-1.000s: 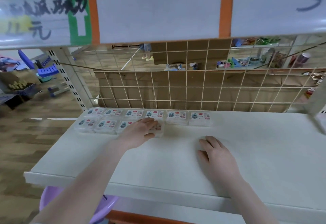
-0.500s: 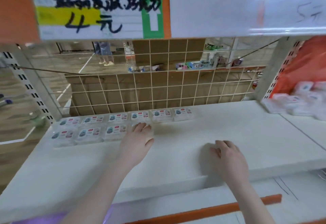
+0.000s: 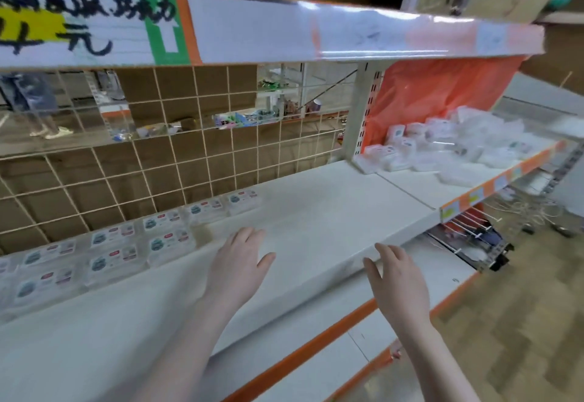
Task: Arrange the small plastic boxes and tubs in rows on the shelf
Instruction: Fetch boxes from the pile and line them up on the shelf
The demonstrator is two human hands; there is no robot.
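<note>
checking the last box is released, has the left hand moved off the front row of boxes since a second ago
Yes. The left hand has drawn back toward the shelf's front, right of the front row of boxes, touching none.

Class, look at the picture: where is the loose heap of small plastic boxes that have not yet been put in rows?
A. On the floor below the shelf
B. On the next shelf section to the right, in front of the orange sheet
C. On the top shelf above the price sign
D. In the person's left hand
B: the unsorted heap of boxes lies on the right-hand shelf section in front of the orange sheet, while both hands are empty.
</note>
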